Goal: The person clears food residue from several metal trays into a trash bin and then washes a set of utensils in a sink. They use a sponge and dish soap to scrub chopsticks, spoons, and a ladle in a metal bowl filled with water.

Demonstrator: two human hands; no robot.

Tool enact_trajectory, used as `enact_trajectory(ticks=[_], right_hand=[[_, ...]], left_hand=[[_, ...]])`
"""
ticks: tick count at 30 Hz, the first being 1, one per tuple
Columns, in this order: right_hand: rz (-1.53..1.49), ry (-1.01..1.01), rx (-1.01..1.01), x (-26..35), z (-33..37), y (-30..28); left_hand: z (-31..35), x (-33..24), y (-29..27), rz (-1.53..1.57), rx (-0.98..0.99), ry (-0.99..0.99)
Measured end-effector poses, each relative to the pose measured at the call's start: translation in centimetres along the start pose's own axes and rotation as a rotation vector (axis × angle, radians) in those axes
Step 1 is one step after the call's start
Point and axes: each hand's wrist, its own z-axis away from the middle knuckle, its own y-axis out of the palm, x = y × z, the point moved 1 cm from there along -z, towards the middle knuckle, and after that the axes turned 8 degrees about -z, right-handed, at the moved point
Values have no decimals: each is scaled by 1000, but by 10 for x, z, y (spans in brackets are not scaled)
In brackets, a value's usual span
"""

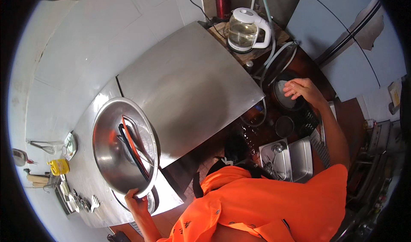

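Note:
My left hand grips the near rim of a large steel basin, the fingers curled over its edge. The basin tilts on the left part of the steel counter. Inside it lie long, thin black and orange pieces whose kind I cannot make out. On the right, my right hand is stretched out over a dark round container with something pale and whitish in it. That hand's fingers are partly bent and slightly apart, with nothing visible in them.
A glass kettle with a white handle and a red flask stand beyond the steel counter. Hoses hang near the kettle. Steel pans, one with utensils, sit low at right. A yellow container is far left.

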Motion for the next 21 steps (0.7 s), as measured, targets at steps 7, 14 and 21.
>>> enact_trajectory(ticks=[7,14,21], right_hand=[[803,194,-275,-297,-52,14],[-579,9,-304,-188,-134,-63],[43,-198,-661,-144,-180,-105]], left_hand=[[-16,12,80,-56,108,53],[1,26,165,-111,235,46],[21,49,269,46,-41,-99]])
